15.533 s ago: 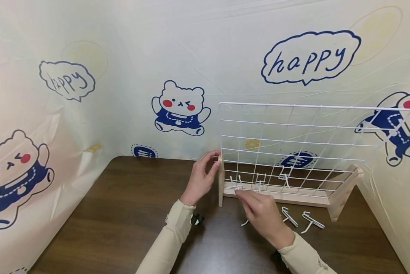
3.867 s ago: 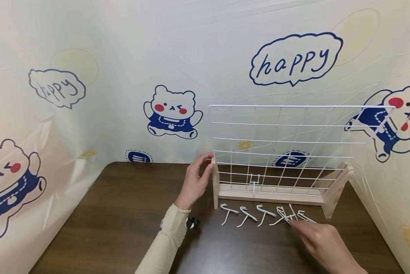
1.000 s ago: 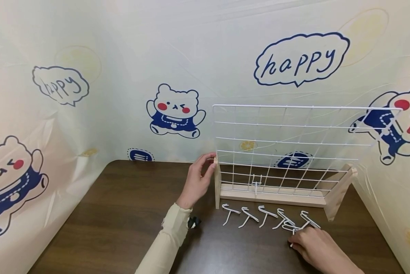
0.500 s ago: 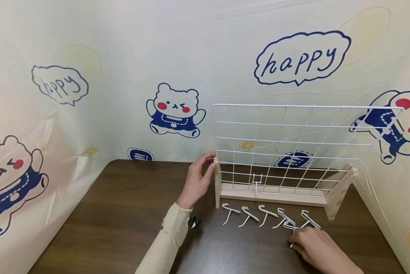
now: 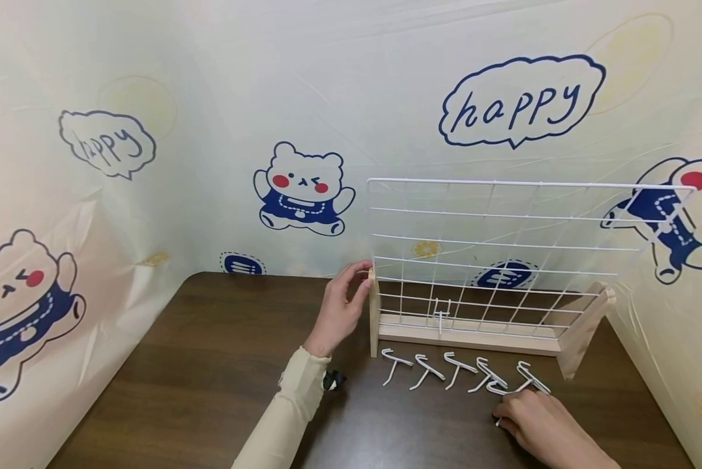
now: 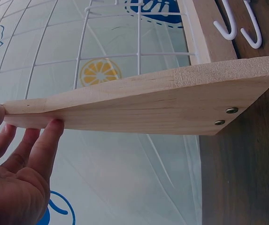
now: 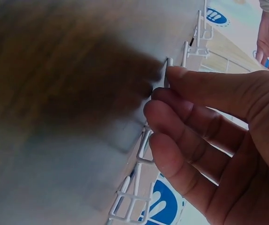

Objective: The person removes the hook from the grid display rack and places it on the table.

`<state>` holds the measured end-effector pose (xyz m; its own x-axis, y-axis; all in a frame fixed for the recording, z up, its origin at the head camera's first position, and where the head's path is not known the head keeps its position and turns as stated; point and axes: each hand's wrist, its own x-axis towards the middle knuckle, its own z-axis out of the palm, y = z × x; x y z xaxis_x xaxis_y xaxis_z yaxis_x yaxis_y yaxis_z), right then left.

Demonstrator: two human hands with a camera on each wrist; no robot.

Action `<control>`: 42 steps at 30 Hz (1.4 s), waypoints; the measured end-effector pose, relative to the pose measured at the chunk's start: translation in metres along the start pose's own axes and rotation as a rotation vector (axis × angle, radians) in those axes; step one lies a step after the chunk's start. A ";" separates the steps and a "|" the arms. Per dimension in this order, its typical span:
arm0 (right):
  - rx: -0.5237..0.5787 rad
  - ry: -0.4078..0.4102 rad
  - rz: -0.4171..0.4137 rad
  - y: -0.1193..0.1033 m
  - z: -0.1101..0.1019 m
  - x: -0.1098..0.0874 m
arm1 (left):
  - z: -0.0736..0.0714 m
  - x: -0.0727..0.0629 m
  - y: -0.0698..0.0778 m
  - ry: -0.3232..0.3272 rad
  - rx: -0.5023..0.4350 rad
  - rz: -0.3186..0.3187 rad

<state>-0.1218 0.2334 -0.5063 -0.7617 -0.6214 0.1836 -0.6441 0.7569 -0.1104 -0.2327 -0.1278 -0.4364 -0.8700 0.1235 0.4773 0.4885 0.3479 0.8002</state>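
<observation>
My left hand (image 5: pixel 339 312) grips the upper part of the wooden side panel (image 6: pixel 148 103) of a white wire grid rack (image 5: pixel 532 184). In the left wrist view its fingers press the panel's outer face. My right hand (image 5: pixel 535 417) is low over the table in front of the rack. Its thumb and index finger pinch the prong of a white wire display hook (image 7: pixel 168 70), mostly hidden by the hand in the head view. That hook's looped end lies close to a neighbouring hook (image 5: pixel 490 372). One hook (image 5: pixel 440 319) hangs on the grid's lower wires.
Several more white hooks lie in a row before the rack, from a hook (image 5: pixel 396 366) at left to another hook (image 5: pixel 532 378) beside my right hand. A small black object (image 5: pixel 333 380) is by my left wrist. Printed cloth (image 5: pixel 210 195) encloses the brown table (image 5: pixel 210 391).
Earlier, three hooks were at the grid; one hangs there now and more lie on the table. My right hand has lowered its hook to the row's right end. My left hand stays put.
</observation>
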 end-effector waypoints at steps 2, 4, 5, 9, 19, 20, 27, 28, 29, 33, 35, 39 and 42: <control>0.008 0.019 -0.014 0.000 0.000 0.000 | 0.000 0.000 0.000 -0.002 0.002 -0.005; 0.017 0.062 -0.045 -0.001 0.000 0.000 | 0.001 -0.001 -0.001 0.000 0.003 -0.006; 0.021 0.088 -0.064 -0.001 0.000 0.000 | 0.001 0.000 -0.001 0.001 0.003 -0.005; 0.041 0.179 -0.133 -0.001 -0.001 0.003 | 0.001 0.000 0.000 0.002 -0.001 -0.004; 0.088 0.269 -0.202 -0.005 -0.001 0.011 | 0.000 -0.001 0.001 0.009 -0.010 -0.011; 0.082 0.287 -0.210 -0.005 -0.002 0.012 | 0.000 0.000 0.000 0.009 -0.012 -0.008; 0.041 0.391 -0.219 -0.010 -0.005 0.024 | -0.001 0.000 -0.001 0.017 -0.002 -0.002; 0.040 0.408 -0.223 -0.010 -0.005 0.026 | -0.001 0.000 -0.001 0.017 -0.003 -0.001; 0.042 0.425 -0.226 -0.011 -0.005 0.027 | -0.001 0.000 -0.001 0.015 -0.004 -0.001; 0.054 0.507 -0.242 -0.014 -0.002 0.031 | 0.000 0.000 0.000 0.007 0.001 -0.004; 0.064 0.536 -0.234 -0.015 -0.001 0.033 | 0.000 0.000 0.000 0.001 0.006 -0.004; 0.079 0.564 -0.207 -0.015 -0.001 0.037 | 0.001 0.000 -0.001 -0.002 0.011 0.001; 0.089 0.572 -0.185 -0.015 -0.003 0.041 | 0.001 0.000 -0.002 0.001 0.011 0.004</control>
<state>-0.1429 0.1969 -0.4942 -0.4940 -0.5148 0.7007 -0.7843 0.6117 -0.1036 -0.2340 -0.1272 -0.4383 -0.8680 0.1244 0.4808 0.4912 0.3578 0.7942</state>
